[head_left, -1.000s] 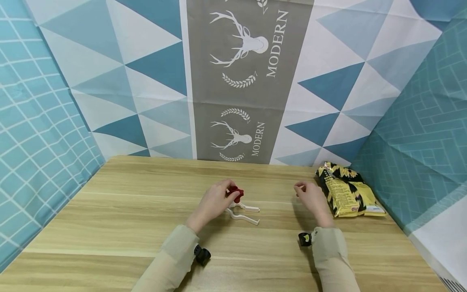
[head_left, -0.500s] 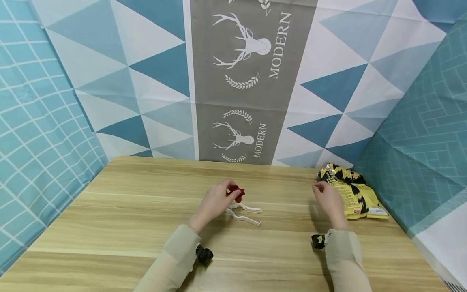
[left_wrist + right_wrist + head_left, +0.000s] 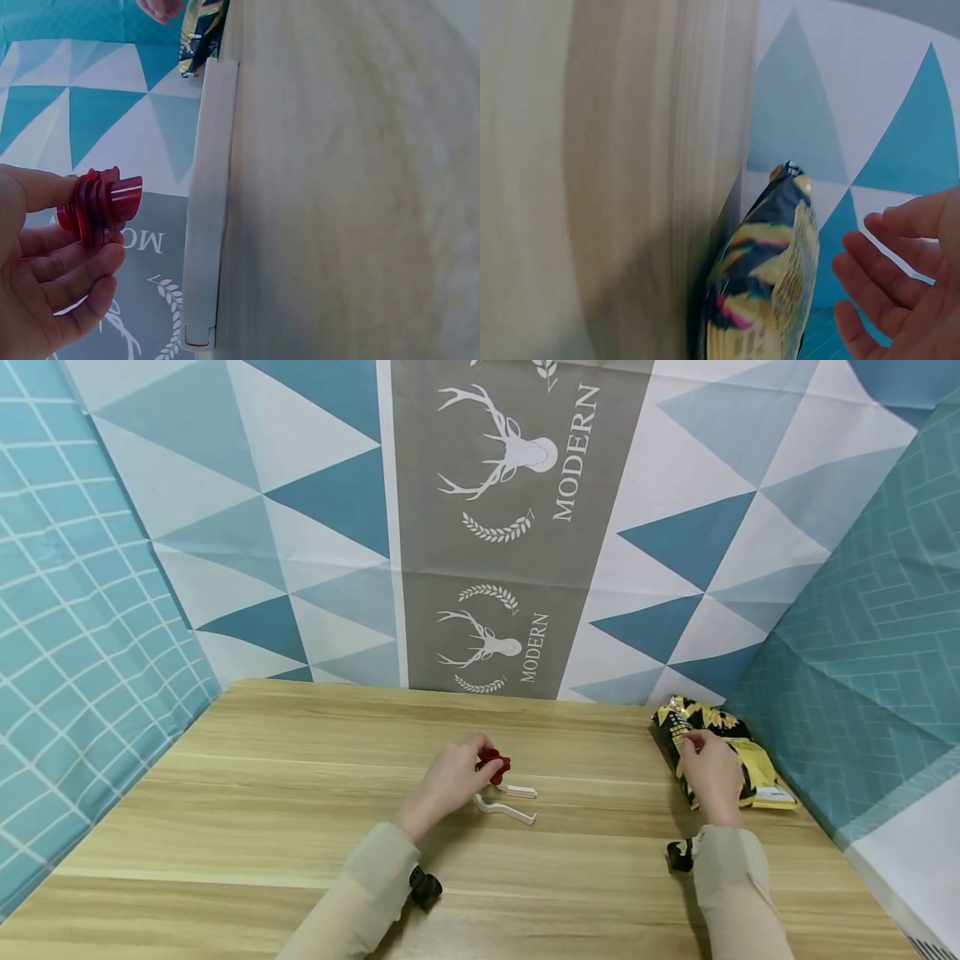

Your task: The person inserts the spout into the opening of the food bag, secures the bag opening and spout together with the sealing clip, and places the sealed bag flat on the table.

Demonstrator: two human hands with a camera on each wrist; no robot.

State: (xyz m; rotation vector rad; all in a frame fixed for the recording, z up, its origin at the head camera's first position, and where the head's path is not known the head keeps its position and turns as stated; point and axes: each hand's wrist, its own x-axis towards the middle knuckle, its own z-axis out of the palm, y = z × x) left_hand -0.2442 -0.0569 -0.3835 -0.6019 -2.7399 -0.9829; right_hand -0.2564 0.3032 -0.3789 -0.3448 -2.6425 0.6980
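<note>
Between thumb and fingers my left hand (image 3: 448, 779) pinches a small red plastic cap (image 3: 97, 206), which has a ridged rim and a short round tube. Just under that hand a white plastic bag clip (image 3: 508, 812) lies spread in a V on the table, its hinge end partly hidden. In the left wrist view the clip (image 3: 208, 202) appears as a long, flat bar. Over a yellow-and-black snack bag (image 3: 759, 762) hovers my right hand (image 3: 712, 774), fingers loosely bent and holding nothing. The right wrist view shows its fingertips a little apart from the bag (image 3: 769, 274).
The wooden table (image 3: 247, 793) runs back to a patterned cloth wall (image 3: 330, 527). Blue tile-pattern cloth (image 3: 82, 635) closes the left side and teal cloth (image 3: 862, 635) the right. A white box-like edge (image 3: 915, 852) stands at the far right.
My right hand has moved right, from beside the snack bag to over it. The left hand, still pinching the red cap, has shifted slightly right over the bag clip.
</note>
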